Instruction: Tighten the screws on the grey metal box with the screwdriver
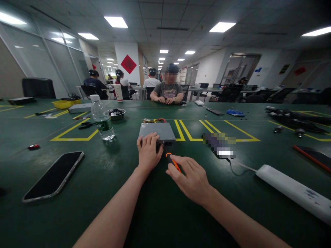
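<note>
On the green table (108, 165) lies a metal box (161, 129), the left hand (148, 151) clasping its near left corner. Just before the box, the right hand (192, 177) pinches a screwdriver (172, 162). Work on its near face seems in hand, calling next for a straight, seated tip.

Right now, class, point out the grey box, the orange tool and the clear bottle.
Grey box (158, 128): head view, on its top face.
Orange tool (175, 164): head view, on its handle.
Clear bottle (104, 126): head view, on its green label.
</note>
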`<state>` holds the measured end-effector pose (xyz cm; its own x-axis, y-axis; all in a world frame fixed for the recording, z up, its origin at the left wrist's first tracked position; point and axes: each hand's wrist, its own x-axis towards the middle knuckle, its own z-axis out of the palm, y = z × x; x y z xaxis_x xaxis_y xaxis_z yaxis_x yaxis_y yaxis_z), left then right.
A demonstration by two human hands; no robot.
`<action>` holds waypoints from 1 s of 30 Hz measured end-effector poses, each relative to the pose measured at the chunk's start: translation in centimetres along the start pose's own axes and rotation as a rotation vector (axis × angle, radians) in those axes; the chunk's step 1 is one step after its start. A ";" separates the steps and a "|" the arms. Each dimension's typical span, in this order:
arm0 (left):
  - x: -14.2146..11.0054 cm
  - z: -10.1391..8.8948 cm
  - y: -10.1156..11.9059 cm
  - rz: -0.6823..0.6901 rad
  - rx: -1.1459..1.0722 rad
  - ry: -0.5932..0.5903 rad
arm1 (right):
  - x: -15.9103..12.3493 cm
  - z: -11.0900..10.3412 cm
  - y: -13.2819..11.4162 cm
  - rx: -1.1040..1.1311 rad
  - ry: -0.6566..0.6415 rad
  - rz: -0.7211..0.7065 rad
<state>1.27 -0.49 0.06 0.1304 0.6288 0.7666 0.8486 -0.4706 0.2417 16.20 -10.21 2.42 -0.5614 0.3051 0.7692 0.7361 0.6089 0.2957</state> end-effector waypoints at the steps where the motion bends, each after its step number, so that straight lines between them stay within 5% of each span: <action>1: 0.0 0.0 0.0 -0.003 -0.001 0.000 | 0.0 0.0 0.0 -0.008 0.008 0.018; 30: -0.1 0.2 0.0 -0.012 -0.006 -0.010 | -0.2 -0.1 0.4 -0.002 -0.008 0.022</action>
<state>1.38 -0.46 -0.07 0.1257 0.6406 0.7575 0.8469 -0.4670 0.2544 16.60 -10.09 2.43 -0.5478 0.3244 0.7712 0.7493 0.6003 0.2797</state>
